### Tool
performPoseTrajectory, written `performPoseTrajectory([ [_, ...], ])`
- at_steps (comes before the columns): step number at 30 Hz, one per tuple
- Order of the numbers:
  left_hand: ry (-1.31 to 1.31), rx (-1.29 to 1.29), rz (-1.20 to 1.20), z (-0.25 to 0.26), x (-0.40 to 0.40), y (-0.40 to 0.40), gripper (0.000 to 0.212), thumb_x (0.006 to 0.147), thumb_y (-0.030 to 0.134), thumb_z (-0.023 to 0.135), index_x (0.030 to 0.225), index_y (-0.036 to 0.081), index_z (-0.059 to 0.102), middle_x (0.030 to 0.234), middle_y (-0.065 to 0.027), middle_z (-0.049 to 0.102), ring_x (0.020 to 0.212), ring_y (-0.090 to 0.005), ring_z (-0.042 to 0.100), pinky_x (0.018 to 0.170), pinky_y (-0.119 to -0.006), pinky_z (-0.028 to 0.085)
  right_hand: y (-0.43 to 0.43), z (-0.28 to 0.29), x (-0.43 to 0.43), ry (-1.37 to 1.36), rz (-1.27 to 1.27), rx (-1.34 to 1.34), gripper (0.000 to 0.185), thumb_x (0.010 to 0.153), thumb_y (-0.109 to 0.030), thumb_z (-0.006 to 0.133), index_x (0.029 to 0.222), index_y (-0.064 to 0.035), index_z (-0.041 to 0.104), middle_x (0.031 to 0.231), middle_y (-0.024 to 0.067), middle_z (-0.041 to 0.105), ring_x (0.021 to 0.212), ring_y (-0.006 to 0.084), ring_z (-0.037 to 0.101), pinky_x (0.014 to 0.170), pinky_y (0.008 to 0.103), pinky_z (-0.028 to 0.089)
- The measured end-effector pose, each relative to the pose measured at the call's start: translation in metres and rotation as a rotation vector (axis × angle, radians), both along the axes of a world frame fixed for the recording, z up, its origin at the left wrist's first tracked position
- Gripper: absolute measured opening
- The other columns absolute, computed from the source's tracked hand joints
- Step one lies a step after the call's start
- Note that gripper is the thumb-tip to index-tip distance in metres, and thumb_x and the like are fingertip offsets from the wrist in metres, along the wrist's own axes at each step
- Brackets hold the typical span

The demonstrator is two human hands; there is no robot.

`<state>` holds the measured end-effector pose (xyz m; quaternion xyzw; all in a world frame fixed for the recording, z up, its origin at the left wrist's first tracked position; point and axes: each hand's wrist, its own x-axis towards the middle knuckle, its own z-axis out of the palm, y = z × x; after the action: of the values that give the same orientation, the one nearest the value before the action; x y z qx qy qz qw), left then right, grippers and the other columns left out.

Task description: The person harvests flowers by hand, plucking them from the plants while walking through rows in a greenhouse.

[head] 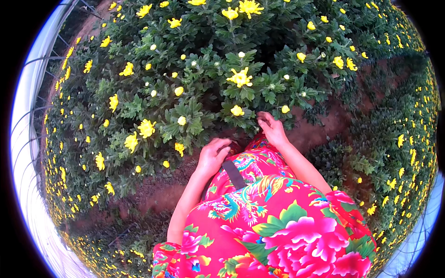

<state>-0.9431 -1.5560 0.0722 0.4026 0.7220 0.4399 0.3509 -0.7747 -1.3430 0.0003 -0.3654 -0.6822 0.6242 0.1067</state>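
Note:
Chrysanthemum plants (194, 114) with yellow flowers and pale buds fill the ground before me. My right hand (273, 130) is at the near edge of the plants, its fingers bent beside the leaves, just right of and below a half-open yellow bloom (237, 110). Whether those fingertips pinch anything is too small to tell. Close to my waist, my left hand (213, 155) has curled fingers over a dark area partly hidden by the hand. A dark strap (234, 174) lies across my red floral clothing (299, 229), right of that hand.
Bare reddish soil (160, 198) forms a path between the plant rows, running behind me on both sides. Another flowering row (389, 166) stands to the right. Pale greenhouse sheeting (27, 146) on curved ribs closes off the left side.

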Motion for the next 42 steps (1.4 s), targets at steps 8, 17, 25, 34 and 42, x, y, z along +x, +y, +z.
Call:
performPoseTrajectory([
  [8,-0.03,-0.235,-0.188,-0.063,0.01,0.043,0.041,0.084,0.004,0.059,0.125,0.007,0.057,0.089,-0.0092,0.066,0.075,-0.0167,0.065,0.069,-0.031,0.052,0.018,-0.042,-0.06,-0.145,0.541,0.342,0.03,0.077,-0.027,0.078,0.1,-0.0093,0.07,0.078,0.0104,0.065,0.071,0.0164,0.061,0.066,0.036,0.048],
  [17,-0.151,-0.196,0.038,-0.067,0.027,0.063,0.043,0.08,0.012,0.067,0.122,0.01,0.062,0.089,-0.0108,0.069,0.071,-0.0209,0.066,0.068,-0.035,0.053,0.045,-0.05,-0.05,-0.204,0.173,-0.409,0.024,0.088,-0.023,0.068,0.096,0.0001,0.069,0.072,0.0051,0.066,0.056,0.0133,0.06,0.051,0.0266,0.049],
  [25,0.162,-0.139,-0.106,-0.058,0.021,0.085,0.03,0.079,0.029,0.074,0.104,0.015,0.068,0.089,-0.0098,0.069,0.082,-0.0307,0.067,0.071,-0.041,0.052,0.037,-0.092,-0.064,-0.379,-0.105,-0.444,0.024,0.094,-0.026,0.062,0.088,-0.0028,0.065,0.074,0.0081,0.068,0.054,0.0159,0.061,0.045,0.0291,0.049],
  [34,-0.135,-0.071,0.162,-0.071,0.017,0.063,0.023,0.088,0.017,0.068,0.107,0.002,0.065,0.084,-0.0077,0.068,0.073,-0.0158,0.066,0.067,-0.031,0.052,0.039,-0.184,-0.025,-0.529,0.297,-0.015,0.045,0.097,-0.043,0.04,0.113,-0.0057,0.061,0.099,0.0138,0.069,0.099,0.0342,0.064,0.088,0.046,0.047],
  [42,-0.297,-0.035,0.343,-0.057,0.021,0.074,0.023,0.093,0.022,0.063,0.103,0.002,0.065,0.075,-0.0042,0.066,0.062,-0.0129,0.064,0.06,-0.029,0.051,0.038,0.005,-0.01,0.054,0.134,0.204,0.027,0.085,-0.014,0.068,0.107,0.0006,0.061,0.091,0.0138,0.066,0.085,0.0247,0.065,0.071,0.037,0.05],
])
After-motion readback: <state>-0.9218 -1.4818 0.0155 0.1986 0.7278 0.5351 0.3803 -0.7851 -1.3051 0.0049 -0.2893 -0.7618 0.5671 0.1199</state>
